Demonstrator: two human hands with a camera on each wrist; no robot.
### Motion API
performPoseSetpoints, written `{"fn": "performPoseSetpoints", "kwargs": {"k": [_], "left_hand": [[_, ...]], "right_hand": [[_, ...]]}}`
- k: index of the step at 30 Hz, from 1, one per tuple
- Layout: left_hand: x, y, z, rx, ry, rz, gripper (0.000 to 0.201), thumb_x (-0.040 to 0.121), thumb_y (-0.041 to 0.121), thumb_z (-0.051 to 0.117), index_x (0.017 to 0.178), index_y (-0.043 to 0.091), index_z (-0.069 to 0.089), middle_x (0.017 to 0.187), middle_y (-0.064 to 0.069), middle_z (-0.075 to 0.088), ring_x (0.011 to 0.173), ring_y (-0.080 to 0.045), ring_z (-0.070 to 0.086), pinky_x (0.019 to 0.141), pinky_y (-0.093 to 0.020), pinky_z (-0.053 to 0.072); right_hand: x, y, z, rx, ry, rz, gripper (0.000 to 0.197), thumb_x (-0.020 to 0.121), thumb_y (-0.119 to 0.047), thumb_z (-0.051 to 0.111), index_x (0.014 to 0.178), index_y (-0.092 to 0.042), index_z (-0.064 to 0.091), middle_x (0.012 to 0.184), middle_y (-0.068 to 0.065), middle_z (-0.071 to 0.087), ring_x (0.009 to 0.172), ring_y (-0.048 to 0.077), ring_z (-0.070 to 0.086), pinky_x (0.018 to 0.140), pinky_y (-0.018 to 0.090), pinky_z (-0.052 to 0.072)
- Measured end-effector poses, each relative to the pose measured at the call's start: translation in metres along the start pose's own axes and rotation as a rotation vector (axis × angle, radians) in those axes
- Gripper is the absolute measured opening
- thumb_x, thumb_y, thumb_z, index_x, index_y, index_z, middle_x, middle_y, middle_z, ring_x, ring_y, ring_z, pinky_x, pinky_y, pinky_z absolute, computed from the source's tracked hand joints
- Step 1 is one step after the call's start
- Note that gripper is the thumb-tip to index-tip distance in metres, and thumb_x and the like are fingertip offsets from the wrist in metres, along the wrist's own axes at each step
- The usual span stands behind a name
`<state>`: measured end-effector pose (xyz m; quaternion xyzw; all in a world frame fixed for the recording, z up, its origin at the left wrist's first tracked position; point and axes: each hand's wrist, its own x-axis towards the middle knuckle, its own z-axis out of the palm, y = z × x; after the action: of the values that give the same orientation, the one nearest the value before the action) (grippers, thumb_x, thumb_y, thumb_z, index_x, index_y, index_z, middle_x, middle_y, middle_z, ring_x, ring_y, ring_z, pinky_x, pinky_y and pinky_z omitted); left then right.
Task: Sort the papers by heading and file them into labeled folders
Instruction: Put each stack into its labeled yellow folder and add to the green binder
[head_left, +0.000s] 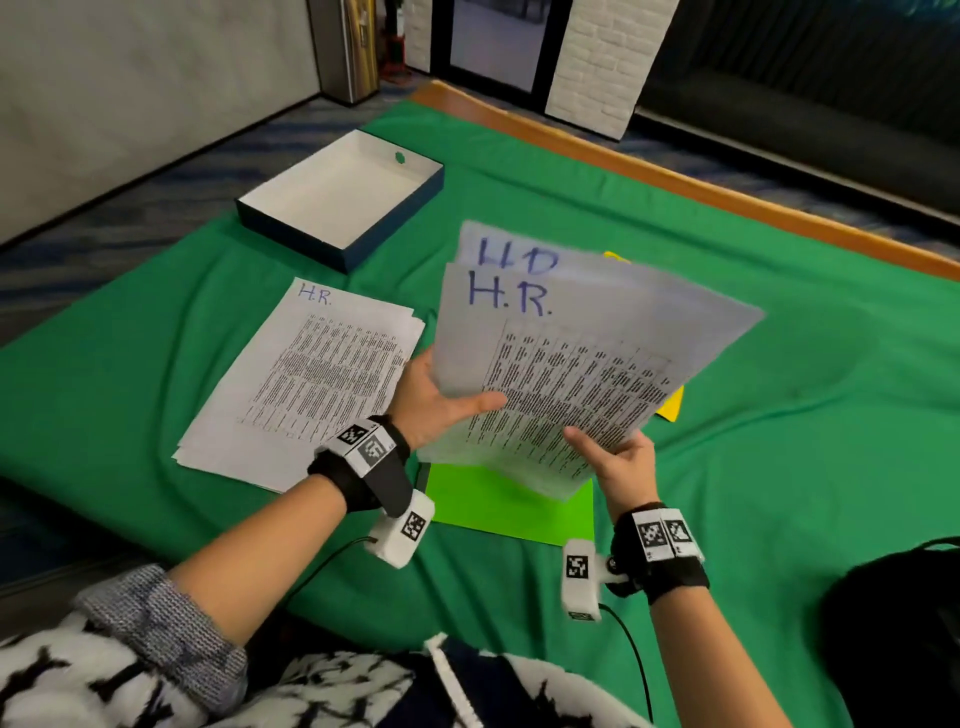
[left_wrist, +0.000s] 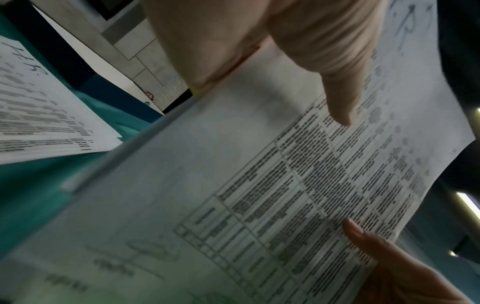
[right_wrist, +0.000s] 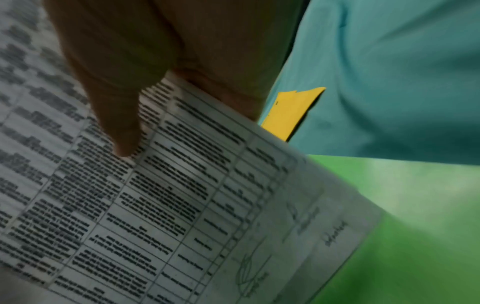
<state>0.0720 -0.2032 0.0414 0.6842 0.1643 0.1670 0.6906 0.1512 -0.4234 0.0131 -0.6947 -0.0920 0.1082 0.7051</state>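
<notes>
Both hands hold a stack of printed papers (head_left: 576, 364) above the green cloth; the top sheet is headed "H.R." in blue ink, and another headed sheet shows behind it. My left hand (head_left: 441, 400) grips the stack's left edge, thumb on top (left_wrist: 335, 82). My right hand (head_left: 618, 457) pinches the lower right corner, thumb (right_wrist: 122, 123) on the print. A second pile headed "H.R." (head_left: 306, 379) lies on the cloth to the left. A bright green folder (head_left: 509, 509) lies under the held stack. A yellow folder (head_left: 672, 408) peeks out behind it (right_wrist: 291, 111).
An open white box with dark blue sides (head_left: 337, 197) stands at the far left of the green cloth (head_left: 779, 467). The table's wooden edge (head_left: 727, 202) runs along the far side. A black object (head_left: 904, 634) sits at the near right.
</notes>
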Motion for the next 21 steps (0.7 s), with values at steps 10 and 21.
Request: {"fn": "performPoseSetpoints", "kwargs": {"k": [10,21], "left_hand": [[-0.011,-0.070,-0.002,0.690,-0.198,-0.236,0.110,0.057,0.033,0.087,0.142,0.006,0.023,0.146,-0.011,0.035,0.131,-0.023,0.039,0.110,-0.035,0.032],[-0.031,-0.097,0.007,1.334,-0.768,-0.023,0.101,0.074,0.063,0.061,0.148,0.014,0.012,0.157,-0.006,-0.006,0.145,-0.026,-0.001,0.116,-0.044,0.019]], "right_hand": [[0.005,0.043,-0.012,-0.175,0.241,0.192,0.014,0.087,-0.008,0.064,0.101,-0.006,0.063,0.099,0.013,0.066,0.067,0.001,0.063,0.068,0.017,0.055],[0.008,0.021,-0.052,-0.207,0.432,0.242,0.021,0.091,-0.004,0.055,0.111,-0.003,0.061,0.097,0.014,0.064,0.086,0.021,0.058,0.075,0.024,0.050]]}}
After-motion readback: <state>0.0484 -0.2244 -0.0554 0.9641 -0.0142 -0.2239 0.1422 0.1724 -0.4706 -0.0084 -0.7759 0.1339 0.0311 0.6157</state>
